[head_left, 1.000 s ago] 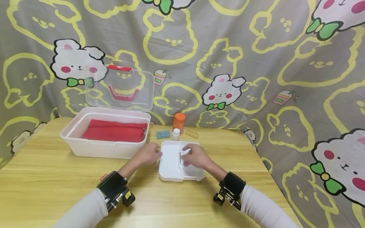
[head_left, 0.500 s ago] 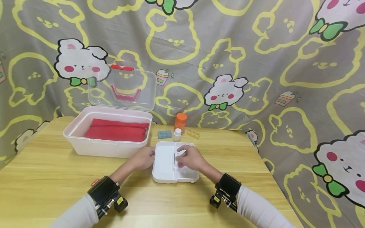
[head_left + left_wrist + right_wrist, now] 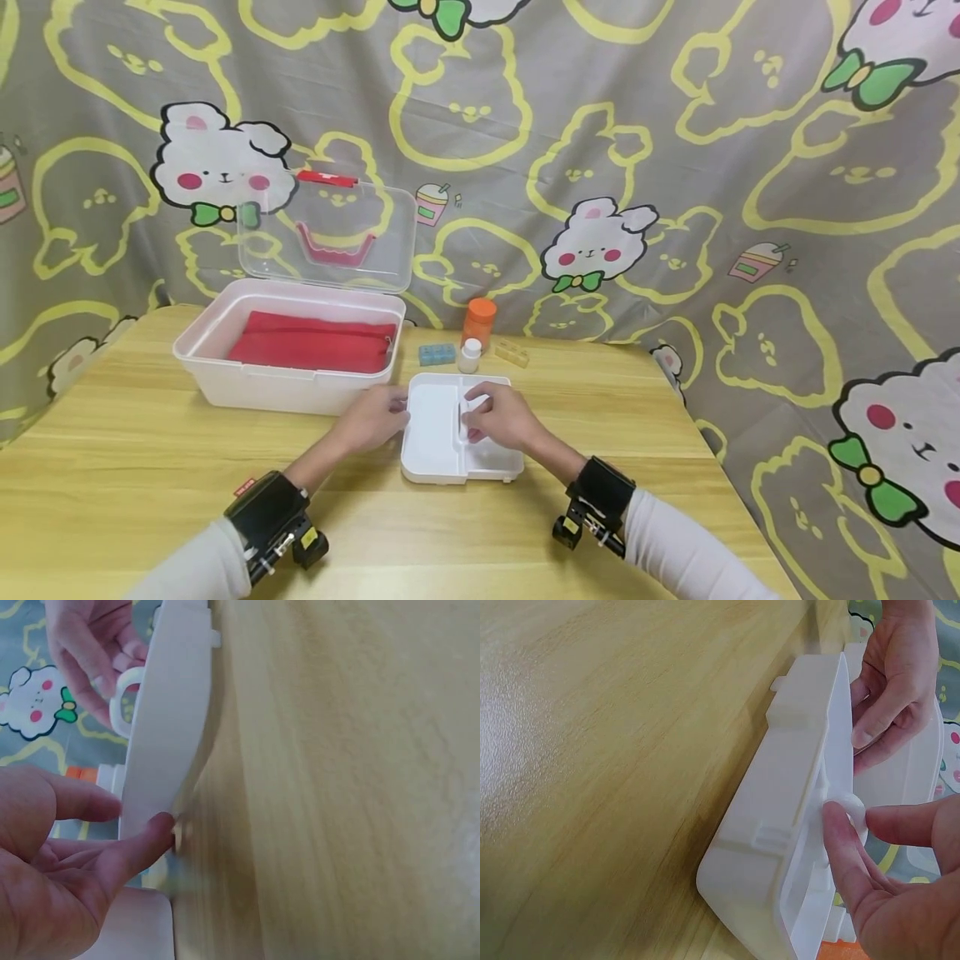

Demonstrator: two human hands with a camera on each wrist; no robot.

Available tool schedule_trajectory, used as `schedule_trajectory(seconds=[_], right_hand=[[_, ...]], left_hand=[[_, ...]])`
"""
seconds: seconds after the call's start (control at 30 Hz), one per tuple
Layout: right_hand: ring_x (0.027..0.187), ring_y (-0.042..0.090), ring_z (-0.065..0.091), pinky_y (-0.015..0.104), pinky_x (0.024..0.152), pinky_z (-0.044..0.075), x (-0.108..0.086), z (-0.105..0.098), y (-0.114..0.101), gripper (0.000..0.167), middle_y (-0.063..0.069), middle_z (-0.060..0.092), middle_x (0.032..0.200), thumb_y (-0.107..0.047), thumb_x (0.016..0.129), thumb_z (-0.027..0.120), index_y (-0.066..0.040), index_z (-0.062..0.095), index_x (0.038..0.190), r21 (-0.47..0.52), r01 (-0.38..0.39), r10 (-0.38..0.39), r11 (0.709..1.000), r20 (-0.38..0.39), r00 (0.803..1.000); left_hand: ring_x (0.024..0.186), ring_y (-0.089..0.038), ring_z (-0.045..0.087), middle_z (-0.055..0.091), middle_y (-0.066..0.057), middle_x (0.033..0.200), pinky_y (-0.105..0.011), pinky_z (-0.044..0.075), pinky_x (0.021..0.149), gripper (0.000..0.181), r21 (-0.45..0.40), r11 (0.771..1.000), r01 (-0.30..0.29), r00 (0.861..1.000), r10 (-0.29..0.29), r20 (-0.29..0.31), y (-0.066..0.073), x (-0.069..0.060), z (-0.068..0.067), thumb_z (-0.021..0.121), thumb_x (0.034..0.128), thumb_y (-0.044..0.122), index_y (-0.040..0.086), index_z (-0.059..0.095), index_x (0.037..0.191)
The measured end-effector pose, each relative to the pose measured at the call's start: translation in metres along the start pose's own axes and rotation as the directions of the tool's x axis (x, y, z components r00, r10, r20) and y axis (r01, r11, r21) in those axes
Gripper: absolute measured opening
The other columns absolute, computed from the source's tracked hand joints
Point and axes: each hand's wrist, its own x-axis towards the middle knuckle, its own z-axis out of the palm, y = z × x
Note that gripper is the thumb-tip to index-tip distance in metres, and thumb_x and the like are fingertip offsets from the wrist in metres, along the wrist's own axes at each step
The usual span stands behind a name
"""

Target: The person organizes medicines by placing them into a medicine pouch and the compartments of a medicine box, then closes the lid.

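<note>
A shallow white divided tray [image 3: 432, 433] lies on the table, with a small white loop handle on its middle divider. My right hand [image 3: 504, 417] pinches that handle [image 3: 859, 812] between thumb and fingers, as the right wrist view shows. At the tray's left edge is my left hand [image 3: 372, 417]; in the left wrist view that hand [image 3: 67, 862] has its thumb and fingers about the tray's side wall [image 3: 169, 697], touching it near the corner.
Left of the tray stands a white box [image 3: 258, 392] with its clear lid [image 3: 330, 237] raised and a red pouch [image 3: 315, 343] inside. Behind the tray are a blue pill case [image 3: 437, 354], a white bottle [image 3: 469, 357], an orange bottle [image 3: 479, 323] and a yellow case [image 3: 512, 352].
The tray and my right hand have shifted left, closer to the white box, since a second ago. My left hand has also moved left and stays beside the tray's edge.
</note>
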Motion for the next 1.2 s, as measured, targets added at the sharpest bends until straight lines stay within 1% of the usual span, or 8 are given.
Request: schedule_trajectory(seconds=[0.2,0.47,0.67,0.77,0.87,0.97,1.1,1.2], right_hand=[[0.068,0.021,0.074,0.035,0.072,0.062,0.0,-0.002,-0.001,0.037,0.011,0.075,0.08,-0.01,0.093,0.069,0.005,0.06,0.126,-0.013,0.009,-0.009,1.0,0.004,1.0],[0.066,0.018,0.072,0.028,0.064,0.057,0.004,-0.007,-0.005,0.033,0.008,0.074,0.08,-0.015,0.094,0.07,0.002,0.064,0.122,-0.108,0.02,-0.018,0.994,0.02,1.0],[0.064,0.016,0.067,0.027,0.055,0.052,0.018,-0.026,-0.02,0.033,0.012,0.074,0.085,-0.022,0.098,0.065,0.0,0.067,0.122,-0.248,0.041,-0.06,0.968,-0.069,0.996],[0.071,0.021,0.067,0.031,0.061,0.055,0.033,-0.042,-0.033,0.036,0.015,0.073,0.097,-0.025,0.1,0.062,0.001,0.066,0.124,-0.336,0.052,-0.106,0.94,-0.145,0.984],[0.087,0.029,0.069,0.04,0.078,0.058,0.051,-0.06,-0.044,0.039,0.02,0.072,0.109,-0.029,0.102,0.059,0.003,0.065,0.124,-0.447,0.053,-0.177,0.893,-0.239,0.955],[0.105,0.037,0.067,0.047,0.093,0.055,0.067,-0.076,-0.051,0.043,0.025,0.069,0.12,-0.031,0.102,0.058,0.006,0.063,0.126,-0.489,0.007,-0.185,0.873,-0.317,0.93],[0.121,0.038,0.062,0.048,0.099,0.054,0.082,-0.088,-0.057,0.049,0.025,0.063,0.132,-0.032,0.102,0.059,0.005,0.058,0.133,-0.472,-0.073,-0.121,0.879,-0.366,0.923],[0.123,0.037,0.061,0.046,0.1,0.053,0.09,-0.09,-0.059,0.05,0.024,0.062,0.135,-0.033,0.1,0.062,0.003,0.057,0.135,-0.455,-0.099,-0.09,0.885,-0.376,0.922]], left_hand=[[0.09,-0.023,0.068,0.075,-0.015,0.102,-0.038,0.058,0.077,0.019,-0.004,0.999,0.043,0.999,-0.043,-0.032,0.001,0.0,0.001,0.064,0.0879,0.003,0.0,0.073,0.104],[0.102,-0.031,0.072,0.073,-0.022,0.113,-0.042,0.061,0.083,0.032,-0.007,0.998,0.061,0.998,-0.061,-0.029,0.002,-0.004,0.001,0.065,0.0887,0.003,-0.006,0.07,0.119],[0.11,-0.036,0.07,0.072,-0.023,0.115,-0.046,0.059,0.09,0.032,-0.005,0.998,0.061,0.998,-0.061,-0.026,0.002,-0.004,0.001,0.064,0.0893,0.003,-0.007,0.069,0.12],[0.11,-0.036,0.07,0.072,-0.023,0.116,-0.045,0.059,0.09,0.032,-0.002,0.998,0.07,0.997,-0.07,-0.026,0.002,-0.003,0.001,0.064,0.0897,0.003,-0.007,0.069,0.12],[0.11,-0.034,0.07,0.072,-0.022,0.117,-0.045,0.059,0.09,0.033,0.002,0.997,0.079,0.997,-0.079,-0.022,0.001,-0.003,0.001,0.064,0.0902,0.004,-0.006,0.069,0.121],[0.11,-0.032,0.07,0.072,-0.021,0.118,-0.045,0.059,0.091,0.034,0.0,0.996,0.088,0.996,-0.088,-0.016,0.001,-0.002,0.002,0.064,0.0908,0.005,-0.005,0.068,0.123],[0.103,-0.028,0.071,0.072,-0.021,0.117,-0.041,0.06,0.086,0.034,-0.008,0.996,0.093,0.996,-0.093,-0.017,0.002,-0.003,0.001,0.064,0.0907,0.005,-0.005,0.068,0.123],[0.094,-0.023,0.068,0.073,-0.02,0.115,-0.036,0.06,0.08,0.033,-0.009,0.996,0.086,0.996,-0.087,-0.02,0.003,-0.003,0.001,0.064,0.0901,0.005,-0.005,0.069,0.121]])
